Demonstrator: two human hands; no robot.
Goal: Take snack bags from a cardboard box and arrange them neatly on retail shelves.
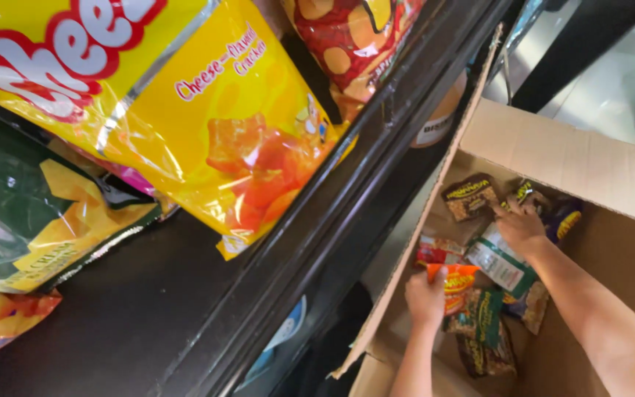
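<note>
Snack packets are being gathered out of the cardboard box (553, 158) at lower right. The left hand (425, 298) is closed on an orange packet (461, 283) near the box's near-left wall; the right hand (521, 228) is pressed onto a green-and-white packet (501, 265), its grip hidden beneath. A firm lift seems called for next. On the black shelf (141, 309) at left, a big yellow cracker bag (207, 110) is leaned, a red bag (347, 37) beyond.

Both hands down inside cardboard box (553, 158). Left hand (425, 296) closed on orange snack packet (458, 283) near box's left wall. Right hand (521, 229) rests on green-white packet (500, 263) deeper in box. Yellow cracker bag (207, 110) on black shelf (148, 309) left of box.
</note>
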